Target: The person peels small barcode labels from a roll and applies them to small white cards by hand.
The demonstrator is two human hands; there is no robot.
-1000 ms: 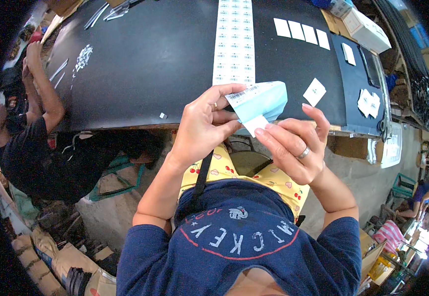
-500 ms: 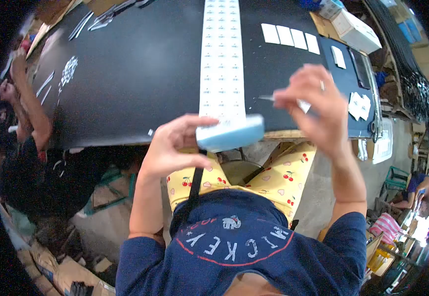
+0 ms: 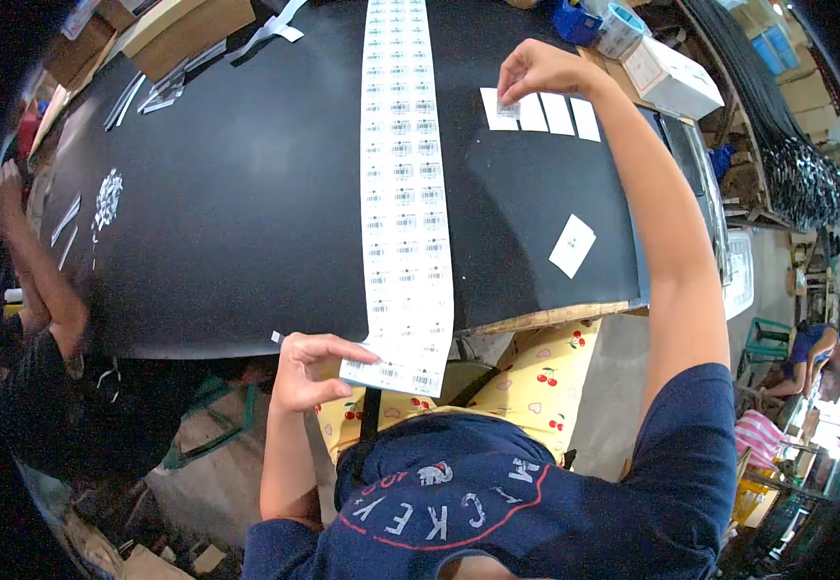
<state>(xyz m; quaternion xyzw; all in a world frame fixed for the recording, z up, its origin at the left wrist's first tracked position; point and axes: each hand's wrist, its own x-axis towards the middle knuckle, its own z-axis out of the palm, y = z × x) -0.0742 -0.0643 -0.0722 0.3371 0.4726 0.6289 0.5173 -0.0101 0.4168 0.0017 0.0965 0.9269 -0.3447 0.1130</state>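
A long strip of barcode labels (image 3: 405, 222) runs down the black table and hangs over its near edge. My left hand (image 3: 314, 372) pinches the strip's left corner at that end, thumb below and fingers on top. Farther off, my right hand (image 3: 541, 75) is closed on a small barcode sticker (image 3: 508, 109). The sticker overlaps the leftmost white card (image 3: 493, 122) of a row. Beside it lie several more white cards (image 3: 557, 114). Closer to me, to the right of the strip, rests a separate white card (image 3: 572, 246).
At the back right stand a white box (image 3: 669, 75), a roll of tape (image 3: 621, 31) and a blue container (image 3: 576, 23). Small white scraps (image 3: 108, 198) and cut strips lie on the left. Another person's arm (image 3: 38, 242) is at the left edge, cardboard boxes (image 3: 188, 34) behind.
My right hand has moved forward from near the table edge to the leftmost card. The strip's end, blue underside showing before, now lies printed side up in my left hand. The view has shifted.
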